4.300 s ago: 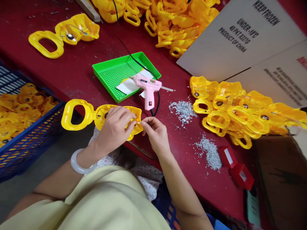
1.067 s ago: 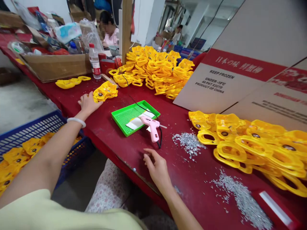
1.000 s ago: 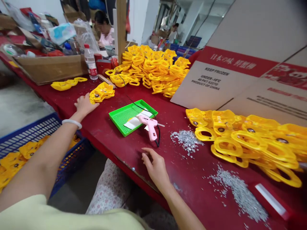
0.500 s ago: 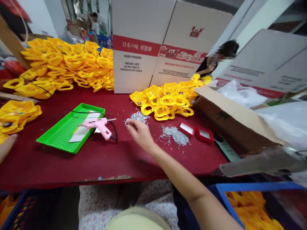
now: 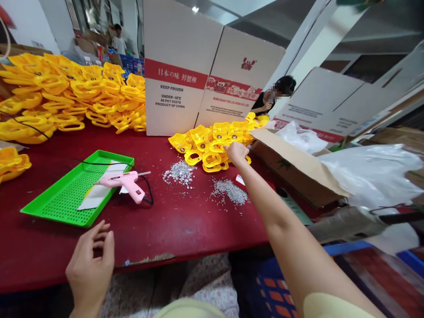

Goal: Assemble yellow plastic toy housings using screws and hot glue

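My right hand (image 5: 237, 153) reaches to the front of a pile of yellow plastic pieces (image 5: 212, 162) with oval loops. Its fingers are curled closed at the edge of one yellow loop, partly hidden by the back of the hand. Low at the left, my left hand (image 5: 91, 260) hovers by the table's front edge, fingers loosely bent, thumb apart, nothing in it. Just beyond it lies a green perforated tray (image 5: 59, 214) with a pink glue gun (image 5: 122, 181) resting across its right side. Small shiny metal discs (image 5: 179, 173) and a heap of small metal pins or screws (image 5: 229, 191) lie mid-table.
A bigger heap of yellow pieces (image 5: 73, 92) fills the back left. A white carton (image 5: 179, 106) stands behind the table. On the right are an open cardboard box (image 5: 294, 172), plastic bags (image 5: 371, 172) and a blue crate (image 5: 274, 287) below. Another person (image 5: 273, 95) sits behind.
My right hand has moved from the metal discs back and right to the yellow pile. My left hand has come from the yellow pieces at far left to the table's front. The view has shifted.
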The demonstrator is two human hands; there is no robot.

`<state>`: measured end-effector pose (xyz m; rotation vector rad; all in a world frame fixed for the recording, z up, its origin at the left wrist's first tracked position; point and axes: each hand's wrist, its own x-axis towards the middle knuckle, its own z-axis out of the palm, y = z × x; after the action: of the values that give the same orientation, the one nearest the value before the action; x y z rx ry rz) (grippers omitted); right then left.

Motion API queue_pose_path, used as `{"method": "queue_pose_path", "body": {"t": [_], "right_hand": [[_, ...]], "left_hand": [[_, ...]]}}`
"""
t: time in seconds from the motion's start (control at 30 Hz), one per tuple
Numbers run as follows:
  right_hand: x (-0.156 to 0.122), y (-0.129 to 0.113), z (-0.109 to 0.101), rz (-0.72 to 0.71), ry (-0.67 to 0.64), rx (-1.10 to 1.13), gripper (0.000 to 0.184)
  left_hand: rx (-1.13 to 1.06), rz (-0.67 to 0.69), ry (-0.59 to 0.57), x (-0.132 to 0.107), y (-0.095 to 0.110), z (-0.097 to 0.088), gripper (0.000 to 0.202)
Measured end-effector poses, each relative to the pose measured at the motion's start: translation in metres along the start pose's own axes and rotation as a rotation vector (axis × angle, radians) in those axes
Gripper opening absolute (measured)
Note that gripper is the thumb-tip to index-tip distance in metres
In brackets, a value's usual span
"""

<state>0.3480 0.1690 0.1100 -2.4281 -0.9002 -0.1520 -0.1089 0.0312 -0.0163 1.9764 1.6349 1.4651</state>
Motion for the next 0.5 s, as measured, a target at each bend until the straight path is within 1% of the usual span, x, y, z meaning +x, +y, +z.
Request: {"method": "queue_pose_path", "body": {"t": [0.07, 0.17, 0.3, 0.4, 0.5], "right_hand": [[0.010, 0.000, 0.002, 0.039, -0.016, 0.030, 0.038], [0.023, -0.001, 0.001, 0.099, -0.004, 0.140, 0.034], [0.029, -0.001, -0.003, 0.165, -0.005, 0.398, 0.026], [0.017, -0.003, -0.003, 0.165, 0.013, 0.619, 0.026], [-0.011, -0.008, -0.003, 0.108, 0.046, 0.820, 0.032]], "left_hand": [[0.125, 0.082, 0.007, 0.004, -0.003, 0.000, 0.026], [0.201, 0.163, 0.006, 0.006, -0.005, -0.001, 0.021], [0.223, 0.178, 0.000, 0.004, -0.007, 0.000, 0.021], [0.239, 0.193, -0.004, 0.003, -0.009, 0.001, 0.020], [0.241, 0.201, -0.013, 0.004, -0.009, 0.002, 0.021]]}}
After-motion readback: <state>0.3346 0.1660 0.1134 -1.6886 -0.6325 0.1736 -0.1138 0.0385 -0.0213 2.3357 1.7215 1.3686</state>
